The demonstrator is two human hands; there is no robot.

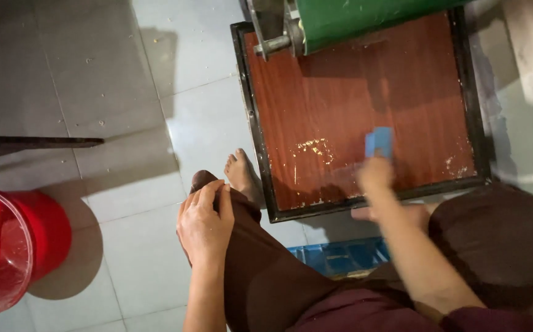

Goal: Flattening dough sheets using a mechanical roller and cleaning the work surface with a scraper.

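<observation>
Seated low, looking down over my knees. My right hand [376, 174] reaches forward over the near edge of the square wooden tray with reddish-brown grain and a black metal rim [252, 117], which lies flat on the pale tiled floor [125, 74]. The fingers of that hand pinch the lower end of a small flat blue plastic card [379, 142], held upright against the tray's board just right of centre; the hand is motion-blurred, so I cannot tell exactly how many fingers grip it. Pale flecks and scratches of dried residue [314, 147] sit on the board left of the card, with a smaller patch near the tray's right corner. My left hand [205, 218] rests on my left knee, holding nothing, fingers loosely together and curled over the dark brown trouser cloth [266, 270]. A bare foot [242, 175] is planted on the tile just beside the tray's left rim. At the tray's far edge stands a green roller on a grey metal bracket [315, 21], overhanging the board. A blue plastic crate [340, 255] shows between my legs, under the tray's near edge. A red plastic bucket with a clear inner rim [8, 246] stands well apart at far left, and a dark flat bar [33, 142] juts in above it.
</observation>
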